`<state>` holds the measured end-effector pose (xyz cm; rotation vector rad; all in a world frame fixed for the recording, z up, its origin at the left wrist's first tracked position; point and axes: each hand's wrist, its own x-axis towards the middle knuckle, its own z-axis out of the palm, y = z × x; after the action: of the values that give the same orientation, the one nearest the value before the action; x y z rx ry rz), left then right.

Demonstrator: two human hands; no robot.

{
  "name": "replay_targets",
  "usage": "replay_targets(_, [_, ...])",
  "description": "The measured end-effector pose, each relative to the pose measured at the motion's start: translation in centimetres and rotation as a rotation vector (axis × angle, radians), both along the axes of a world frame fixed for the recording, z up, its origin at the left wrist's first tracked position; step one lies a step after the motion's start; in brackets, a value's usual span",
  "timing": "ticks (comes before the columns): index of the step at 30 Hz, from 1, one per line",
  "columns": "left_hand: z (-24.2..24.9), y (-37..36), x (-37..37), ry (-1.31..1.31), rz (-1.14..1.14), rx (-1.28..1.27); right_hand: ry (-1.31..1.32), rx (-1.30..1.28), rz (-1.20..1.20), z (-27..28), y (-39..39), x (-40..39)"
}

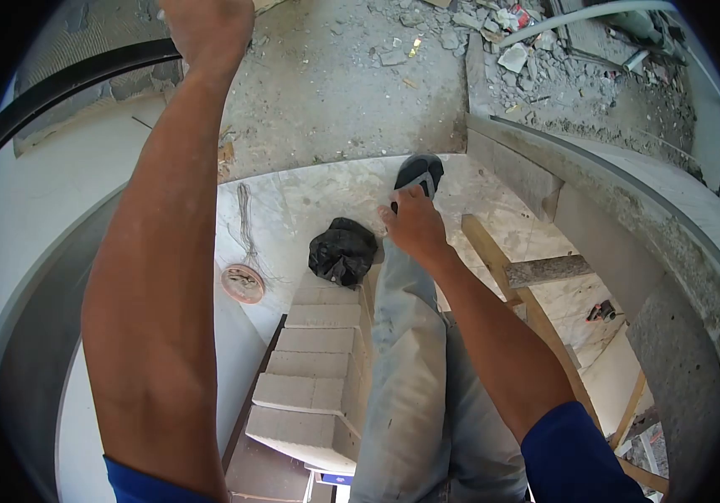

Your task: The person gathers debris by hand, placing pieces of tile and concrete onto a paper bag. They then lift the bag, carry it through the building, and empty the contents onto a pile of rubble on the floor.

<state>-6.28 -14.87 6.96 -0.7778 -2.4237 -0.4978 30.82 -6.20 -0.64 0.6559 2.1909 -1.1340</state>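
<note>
My left hand is at the top edge, closed around a curved black rail; the frame cuts off part of its fingers. My right hand hovers over my leg in grey-blue trousers. Its fingers are loosely curled, and nothing shows in them. Just beyond it is my foot in a dark sandal, on pale marble-like flooring. Left of the leg lies a crumpled black plastic bag, at the far end of a row of whitish blocks that look like steps.
A round pinkish disc with wire strands lies at left. Wooden beams and a dark hand tool are at right, beside a rough concrete edge. Broken rubble covers the far right ground.
</note>
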Motion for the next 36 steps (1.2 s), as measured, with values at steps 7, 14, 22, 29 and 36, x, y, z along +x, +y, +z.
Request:
replay_targets(7, [-4.2,-0.6,-3.3,-0.538,0.212,-0.551,-0.124,0.113,0.171,-4.9,1.2,-9.0])
replay_targets(14, [-4.9,-4.6,-5.1,-0.712,0.394,-0.884,0.047,0.361,0.447,-4.8,7.9,-20.3])
replay_targets(22, [-7.5,-9.1,-8.6,-0.458,0.203,-0.502,-0.355,0.657,0.424,-6.6,18.3,-14.4])
replay_targets(29, [-8.0,-4.6,-6.4,-0.394,0.435,-0.094,-0.615,0.615,0.257,-6.5,18.7,-11.7])
replay_targets(36, [-2.8,-1.2,-6.9,-0.522,0.553,0.535,-0.579,0.627,0.3,-6.8,17.8,-11.2])
